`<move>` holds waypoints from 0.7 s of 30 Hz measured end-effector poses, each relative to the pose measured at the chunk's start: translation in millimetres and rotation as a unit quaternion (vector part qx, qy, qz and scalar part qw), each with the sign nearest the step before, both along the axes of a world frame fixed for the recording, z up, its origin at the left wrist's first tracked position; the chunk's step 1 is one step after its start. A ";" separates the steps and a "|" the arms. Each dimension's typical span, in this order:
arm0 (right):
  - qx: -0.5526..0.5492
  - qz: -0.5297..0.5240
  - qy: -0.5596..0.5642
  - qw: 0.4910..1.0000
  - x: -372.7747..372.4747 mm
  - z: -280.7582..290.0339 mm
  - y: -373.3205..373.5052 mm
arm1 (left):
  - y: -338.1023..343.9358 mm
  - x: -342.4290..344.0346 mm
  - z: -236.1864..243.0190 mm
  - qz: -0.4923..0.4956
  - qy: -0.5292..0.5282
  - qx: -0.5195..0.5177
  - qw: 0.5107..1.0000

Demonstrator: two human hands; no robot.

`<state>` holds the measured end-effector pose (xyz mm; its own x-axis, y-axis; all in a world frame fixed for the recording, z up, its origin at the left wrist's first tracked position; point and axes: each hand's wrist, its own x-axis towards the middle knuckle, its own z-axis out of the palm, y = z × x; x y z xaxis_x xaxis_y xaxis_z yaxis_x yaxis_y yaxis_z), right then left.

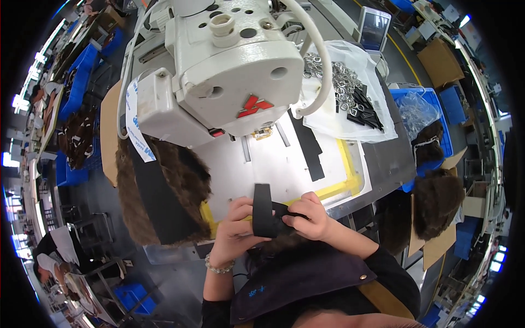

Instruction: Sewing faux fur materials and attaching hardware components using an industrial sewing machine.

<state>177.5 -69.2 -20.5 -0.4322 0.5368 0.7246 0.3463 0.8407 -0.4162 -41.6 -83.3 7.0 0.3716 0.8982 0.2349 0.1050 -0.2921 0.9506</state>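
Observation:
Close to my body, in front of the machine's work plate, both hands hold a black strap (262,210). My left hand (232,234) wears a beaded bracelet and grips the strap's broad upright part from its left side. My right hand (310,218) pinches a narrower, bent part of it between thumb and fingers. Part of the strap hides behind my fingers. Beyond my hands stands a large white industrial sewing machine (235,71). Below its head lies a white plate (229,167) edged with yellow tape, with black strips (310,147) on its right side.
To the left, a brown furry piece with a black band (164,191) hangs over the table edge. A clear plastic sheet (342,123) at the back right carries metal rings and short black pieces. Farther right are a blue crate (445,136) and more brown fur (437,202).

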 end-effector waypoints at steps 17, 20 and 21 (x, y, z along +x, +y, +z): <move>-0.511 0.108 0.167 0.836 51.5 14.3 -51.4 | -3.4 48.4 -0.2 0.019 -0.272 -0.144 0.951; -0.476 0.111 0.331 0.807 100.8 13.4 -63.1 | -7.4 72.3 -10.6 -0.180 -0.195 -0.267 0.926; -0.507 0.092 0.380 0.768 119.8 17.9 -70.3 | -12.4 81.0 -11.8 -0.235 -0.147 -0.274 0.921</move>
<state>297.3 -139.5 -2.6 -0.2277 0.9722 0.0539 -0.4071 -0.0448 -0.9123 39.4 -95.7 -4.8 0.7427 0.6675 -0.0536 -0.1959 0.2931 0.9358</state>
